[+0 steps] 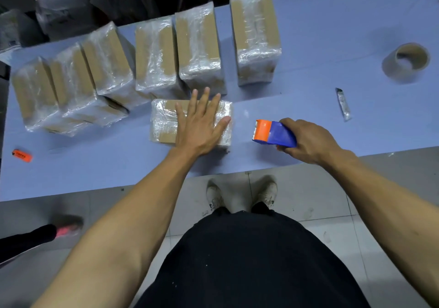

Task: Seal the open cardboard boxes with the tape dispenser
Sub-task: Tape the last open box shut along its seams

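A small cardboard box wrapped in clear tape lies flat on the blue table in front of me. My left hand rests flat on its top, fingers spread. Just right of the box, my right hand grips a blue and orange tape dispenser, its orange end pointing toward the box with a small gap between them. Behind, several taped cardboard boxes stand in a row, the tallest at the right end.
An empty cardboard tape core sits at the far right. A small utility knife lies right of the dispenser. An orange lighter lies near the table's left front edge. Another person's foot is on the floor at left.
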The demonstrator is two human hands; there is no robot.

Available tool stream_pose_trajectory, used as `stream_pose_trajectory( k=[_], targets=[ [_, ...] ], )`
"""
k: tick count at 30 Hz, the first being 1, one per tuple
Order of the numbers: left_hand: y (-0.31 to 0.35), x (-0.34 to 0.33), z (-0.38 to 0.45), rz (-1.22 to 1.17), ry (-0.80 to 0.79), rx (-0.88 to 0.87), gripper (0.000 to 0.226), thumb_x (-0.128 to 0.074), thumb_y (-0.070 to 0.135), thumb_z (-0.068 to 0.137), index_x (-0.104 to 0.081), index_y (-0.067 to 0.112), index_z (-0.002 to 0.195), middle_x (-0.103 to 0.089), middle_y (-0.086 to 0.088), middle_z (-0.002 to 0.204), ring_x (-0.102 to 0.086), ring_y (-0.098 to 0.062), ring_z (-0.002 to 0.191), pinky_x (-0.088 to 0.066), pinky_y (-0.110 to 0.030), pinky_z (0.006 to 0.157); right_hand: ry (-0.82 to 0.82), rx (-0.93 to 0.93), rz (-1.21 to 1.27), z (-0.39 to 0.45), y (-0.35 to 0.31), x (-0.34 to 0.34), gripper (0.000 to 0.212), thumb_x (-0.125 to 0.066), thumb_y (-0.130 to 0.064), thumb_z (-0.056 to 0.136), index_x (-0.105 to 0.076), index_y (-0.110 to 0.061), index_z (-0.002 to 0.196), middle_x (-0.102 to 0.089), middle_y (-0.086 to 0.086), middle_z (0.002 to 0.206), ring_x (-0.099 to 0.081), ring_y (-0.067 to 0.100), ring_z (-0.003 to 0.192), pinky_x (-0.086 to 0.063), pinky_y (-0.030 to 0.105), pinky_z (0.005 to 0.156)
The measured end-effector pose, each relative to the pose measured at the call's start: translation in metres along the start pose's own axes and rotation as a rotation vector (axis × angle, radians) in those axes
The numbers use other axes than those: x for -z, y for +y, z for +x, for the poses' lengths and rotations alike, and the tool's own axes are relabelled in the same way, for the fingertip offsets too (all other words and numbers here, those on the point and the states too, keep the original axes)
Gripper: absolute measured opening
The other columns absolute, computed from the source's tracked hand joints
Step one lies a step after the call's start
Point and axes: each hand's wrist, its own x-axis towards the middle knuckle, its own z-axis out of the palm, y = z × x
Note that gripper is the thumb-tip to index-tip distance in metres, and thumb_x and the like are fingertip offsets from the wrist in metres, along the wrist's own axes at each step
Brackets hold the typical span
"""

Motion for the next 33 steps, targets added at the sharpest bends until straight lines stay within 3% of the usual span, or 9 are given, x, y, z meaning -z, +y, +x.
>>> stream_pose_trajectory(
  k=[4,8,11,16,21,24,27,30,33],
  targets=[
    [0.003,0.001,-0.002,-0.012,0.001,-0.013,0.066,-0.024,0.061,0.102,-0.013,0.031,0.160,-0.002,0.003,0.169,0.010,-0.020,0.155,0.011,-0.060,0.118,0.004,0.023,-0.155,0.021,-0.041,0.002,0.041,-0.067,-0.034,0.081,-0.053,-0.019,0.118,-0.057,0.007,0.091,-0.056,0.030,0.075,-0.042,0.031,0.063],
    [0.005,0.002,-0.003,-0.013,0.016,-0.019,0.066,-0.024,0.060,0.102,-0.017,0.028,0.159,-0.015,0.000,0.167,0.005,-0.022,0.155,0.009,-0.062,0.118,0.016,0.019,-0.365,0.042,-0.093,0.011,0.035,-0.067,-0.024,0.077,-0.054,-0.015,0.109,-0.061,0.010,0.095,-0.044,0.029,0.071,-0.033,0.031,0.066],
    [0.005,-0.001,-0.002,0.001,0.019,-0.008,0.066,-0.024,0.061,0.102,-0.019,0.028,0.159,-0.022,-0.002,0.164,-0.003,-0.024,0.155,0.006,-0.063,0.118,0.030,-0.008,-0.502,0.047,-0.117,0.014,0.027,-0.066,-0.024,0.079,-0.056,-0.016,0.103,-0.064,0.007,0.097,-0.050,0.027,0.073,-0.032,0.030,0.065],
    [0.007,-0.002,-0.006,-0.010,0.067,0.032,0.066,-0.030,0.064,0.099,-0.031,0.027,0.154,-0.037,-0.002,0.152,-0.023,-0.027,0.146,-0.007,-0.064,0.117,0.008,-0.027,-0.457,0.053,-0.133,-0.008,0.030,-0.066,-0.029,0.085,-0.059,-0.014,0.110,-0.067,0.007,0.106,-0.065,0.027,0.097,-0.035,0.031,0.068],
    [-0.019,0.025,0.001,0.018,0.048,0.132,0.074,-0.043,0.079,0.086,-0.049,0.026,0.137,-0.058,-0.008,0.130,-0.052,-0.033,0.121,-0.036,-0.045,0.097,0.141,-0.109,-0.211,0.045,-0.092,-0.002,0.037,-0.064,-0.022,0.077,-0.054,-0.013,0.111,-0.059,0.013,0.091,-0.060,0.038,0.078,-0.036,0.032,0.061],
    [-0.039,0.020,-0.003,-0.447,-0.074,0.287,0.064,-0.050,0.069,0.091,-0.050,0.026,0.138,-0.058,-0.008,0.137,-0.055,-0.030,0.126,-0.043,-0.039,0.099,0.273,-0.201,-0.007,0.036,-0.077,0.003,0.035,-0.063,-0.025,0.078,-0.056,-0.019,0.112,-0.059,0.010,0.085,-0.053,0.035,0.071,-0.036,0.030,0.059],
    [-0.025,0.000,-0.022,-1.038,0.048,0.492,0.039,-0.059,0.056,0.092,-0.060,0.030,0.120,-0.068,-0.001,0.117,-0.065,-0.022,0.108,-0.051,-0.042,0.101,0.341,-0.211,0.114,0.031,-0.080,0.005,0.043,-0.066,-0.034,0.079,-0.054,-0.028,0.120,-0.061,0.006,0.089,-0.056,0.034,0.076,-0.037,0.031,0.060],
    [-0.010,-0.005,-0.025,-1.067,0.108,0.543,0.033,-0.061,0.055,0.092,-0.059,0.024,0.103,-0.069,0.004,0.098,-0.067,-0.019,0.094,-0.055,-0.041,0.091,0.391,-0.148,0.134,0.026,-0.083,0.010,0.044,-0.068,-0.034,0.078,-0.054,-0.028,0.120,-0.060,0.005,0.087,-0.056,0.031,0.075,-0.042,0.032,0.059],
    [-0.007,0.003,-0.026,-1.049,0.048,0.557,0.042,-0.060,0.055,0.093,-0.058,0.021,0.117,-0.066,0.002,0.115,-0.063,-0.021,0.107,-0.050,-0.034,0.088,0.445,-0.053,0.159,0.024,-0.089,0.025,0.048,-0.071,-0.032,0.077,-0.054,-0.026,0.122,-0.061,0.004,0.087,-0.056,0.028,0.076,-0.043,0.032,0.060]
  ],
)
